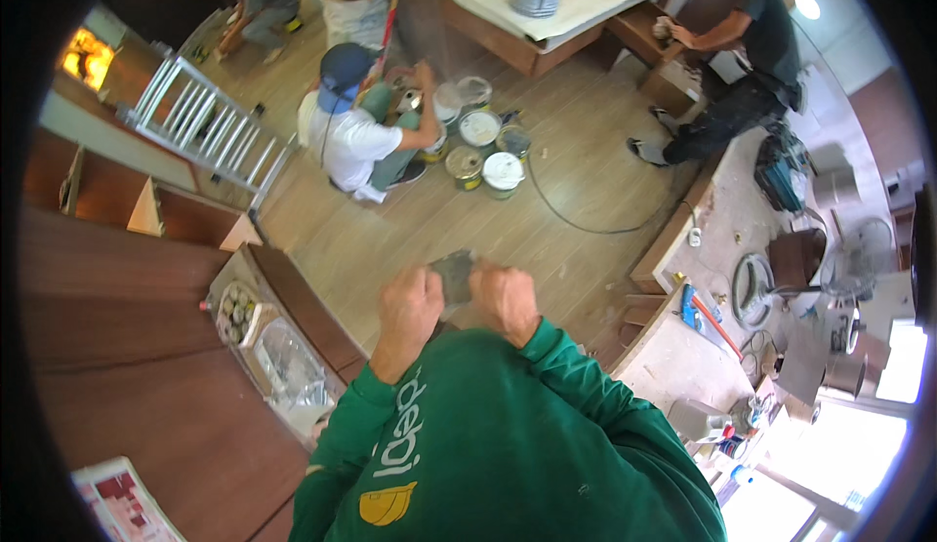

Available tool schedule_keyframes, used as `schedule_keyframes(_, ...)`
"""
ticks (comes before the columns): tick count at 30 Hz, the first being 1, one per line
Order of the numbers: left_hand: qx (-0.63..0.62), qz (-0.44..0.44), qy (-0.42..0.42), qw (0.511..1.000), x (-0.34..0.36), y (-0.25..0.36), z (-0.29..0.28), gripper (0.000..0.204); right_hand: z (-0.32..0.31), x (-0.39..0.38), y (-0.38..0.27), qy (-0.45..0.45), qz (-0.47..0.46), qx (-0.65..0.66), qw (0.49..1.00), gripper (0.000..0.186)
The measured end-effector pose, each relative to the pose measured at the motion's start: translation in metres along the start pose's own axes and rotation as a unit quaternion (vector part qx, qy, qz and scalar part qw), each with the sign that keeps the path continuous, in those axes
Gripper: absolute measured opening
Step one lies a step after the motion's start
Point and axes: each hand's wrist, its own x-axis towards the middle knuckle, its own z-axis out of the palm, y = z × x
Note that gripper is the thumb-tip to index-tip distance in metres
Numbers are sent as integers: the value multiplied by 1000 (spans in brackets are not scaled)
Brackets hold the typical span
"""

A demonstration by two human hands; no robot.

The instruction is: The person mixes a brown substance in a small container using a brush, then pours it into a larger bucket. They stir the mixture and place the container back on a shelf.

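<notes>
Grey, worn sheet, small and creased, possibly sandpaper or a scrap of abrasive cloth: being held in front of the chest, above the wooden floor.

Left hand: closing in a fist, gripping the sheet's left edge.
Right hand: likewise curling tight, pinching the right edge. Both are pulling the piece taut between them; green sleeves are rising from below.

Surroundings: dark brown surface lying to the left, carrying a clear plastic packet and a box of small round items. A seated person in a white shirt is working among open paint tins well ahead. Another person is leaning at a bench further right. A black cable is looping across the floor.

Risk, as judged: the sheet is looking thin and strained, so uneven pulling could be tearing it off-line; a slipped grip could be dropping it to the floor. The cable and tins are posing a trip hazard if stepping forward.
</notes>
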Motion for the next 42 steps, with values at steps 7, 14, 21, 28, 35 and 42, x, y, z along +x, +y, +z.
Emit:
schedule_keyframes(7,41,-104,-168,979,-2,-1,8,15,-13,-11,15,-110,-104,-70,986,16)
schedule_keyframes(14,-215,44,-182,958,33,38,12,17,-39,-16,34,-68,37,63,995,36)
schedule_keyframes(21,-145,31,-165,975,43,68,33,14,-51,-37,59,-1,132,80,988,38)
schedule_keyframes(28,-117,68,-170,976,49,96,59,11,-60,-41,96,0,106,27,994,29)
schedule_keyframes(35,-103,128,-150,975,73,121,79,9,-59,-30,134,-64,88,-17,994,21)
schedule_keyframes(42,-139,149,-175,963,113,109,114,9,-55,-10,170,-34,27,-24,999,16)
